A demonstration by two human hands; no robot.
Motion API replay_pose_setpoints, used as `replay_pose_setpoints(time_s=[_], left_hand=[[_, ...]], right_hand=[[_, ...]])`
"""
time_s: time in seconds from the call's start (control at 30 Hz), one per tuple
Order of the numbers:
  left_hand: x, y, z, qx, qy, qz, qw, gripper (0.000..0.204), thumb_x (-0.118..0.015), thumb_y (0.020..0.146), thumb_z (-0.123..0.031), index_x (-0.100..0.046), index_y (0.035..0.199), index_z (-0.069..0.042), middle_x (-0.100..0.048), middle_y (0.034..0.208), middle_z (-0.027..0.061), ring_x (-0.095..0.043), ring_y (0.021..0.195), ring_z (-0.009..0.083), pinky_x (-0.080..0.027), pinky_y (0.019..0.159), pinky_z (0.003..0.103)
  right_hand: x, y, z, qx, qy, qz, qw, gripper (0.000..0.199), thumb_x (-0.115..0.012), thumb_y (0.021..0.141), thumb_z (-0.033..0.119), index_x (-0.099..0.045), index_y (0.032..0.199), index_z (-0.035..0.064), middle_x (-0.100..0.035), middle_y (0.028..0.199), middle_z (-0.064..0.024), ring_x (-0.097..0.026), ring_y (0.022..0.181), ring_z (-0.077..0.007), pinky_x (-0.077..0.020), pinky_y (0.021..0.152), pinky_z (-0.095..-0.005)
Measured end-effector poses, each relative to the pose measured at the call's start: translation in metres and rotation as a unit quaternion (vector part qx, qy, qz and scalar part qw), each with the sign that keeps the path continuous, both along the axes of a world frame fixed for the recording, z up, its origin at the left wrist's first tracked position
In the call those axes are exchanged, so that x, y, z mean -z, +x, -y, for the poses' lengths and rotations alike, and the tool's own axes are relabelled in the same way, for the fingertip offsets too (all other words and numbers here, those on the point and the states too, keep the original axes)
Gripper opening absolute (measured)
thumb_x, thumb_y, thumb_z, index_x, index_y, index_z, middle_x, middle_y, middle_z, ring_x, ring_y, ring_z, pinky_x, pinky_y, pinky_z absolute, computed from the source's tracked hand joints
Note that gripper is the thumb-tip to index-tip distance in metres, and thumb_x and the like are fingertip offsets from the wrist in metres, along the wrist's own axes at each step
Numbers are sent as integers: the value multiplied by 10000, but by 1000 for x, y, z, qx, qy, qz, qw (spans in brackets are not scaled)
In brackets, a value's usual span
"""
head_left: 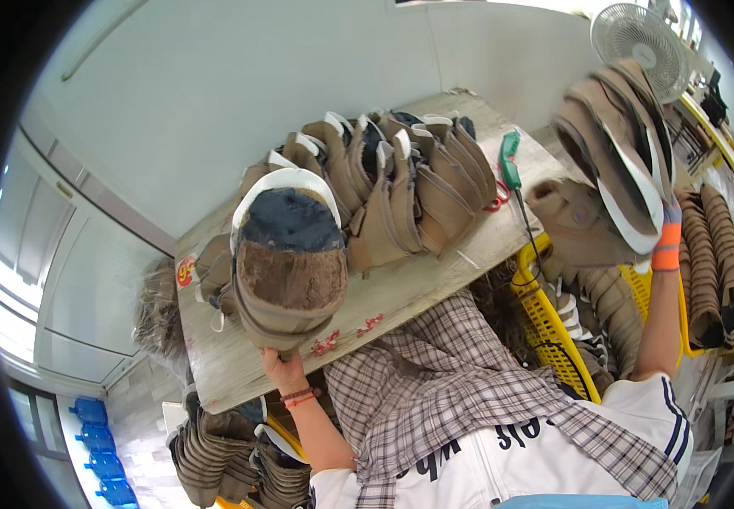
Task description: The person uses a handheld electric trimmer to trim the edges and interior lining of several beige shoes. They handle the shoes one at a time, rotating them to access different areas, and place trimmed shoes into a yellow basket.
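Note:
My left hand (pixel 283 370), with red bead bracelets at the wrist, grips the near end of a nested stack of brown shoe uppers (pixel 295 276) with a dark lining and white rim. This stack is over the left part of the worktable (pixel 418 297). Off to the right, my right hand (pixel 670 222), in a grey glove with an orange cuff, holds up another stack of brown shoe uppers (pixel 608 136). Its fingers are mostly hidden behind that stack. Several more shoe uppers (pixel 392 204) stand packed together on the table between the two hands.
A green corded hand tool (pixel 510 161) and red-handled scissors (pixel 500 197) lie at the table's right. Yellow baskets (pixel 563 327) full of uppers stand right of me. More stacked uppers (pixel 214 454) are below left. A fan (pixel 638 47) stands at the far right.

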State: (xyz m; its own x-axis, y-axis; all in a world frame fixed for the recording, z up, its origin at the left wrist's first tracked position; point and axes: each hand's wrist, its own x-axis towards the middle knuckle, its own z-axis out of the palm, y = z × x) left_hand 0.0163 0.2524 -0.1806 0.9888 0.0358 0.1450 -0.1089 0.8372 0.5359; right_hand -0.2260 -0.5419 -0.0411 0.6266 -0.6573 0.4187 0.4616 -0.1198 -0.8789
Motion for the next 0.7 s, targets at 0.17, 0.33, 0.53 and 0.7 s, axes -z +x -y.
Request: replay_pose_setpoints(time_s=[0.17,0.33,0.53,0.7], left_hand=[[-22,-34,-72,-67,-27,44,996,604,-746,716,-219,-494,1237,-45,-537,1235,79,-491,1145,264,-354,1022,449],[-85,4,-74,-98,-5,99,990,534,-603,854,-301,-426,1310,-86,-440,1346,75,-395,1240,262,-252,1076,494],[-124,125,-16,-43,57,19,997,478,-565,892,-298,-439,1292,-68,-477,1304,68,-453,1182,246,-361,1003,432],[-152,169,-11,-13,107,-71,992,526,-610,856,-354,-475,1260,-45,-517,1266,56,-481,1150,240,-380,980,408]], right_hand=[[-96,174,-158,-7,27,43,999,301,-466,876,198,-610,1080,31,-632,928,-72,-617,760,-171,-502,667,-274],[-103,367,-284,-13,77,14,997,280,-526,852,328,-595,926,66,-541,774,-44,-497,690,-153,-435,627,-311],[-21,474,-360,-133,-8,-153,979,594,-695,772,385,-525,1181,-11,-608,1056,-161,-582,921,-203,-474,783,-313],[-1,310,-359,-18,-87,-7,996,375,-598,865,69,-497,1215,-19,-575,1137,-88,-558,999,-146,-456,878,-262]])
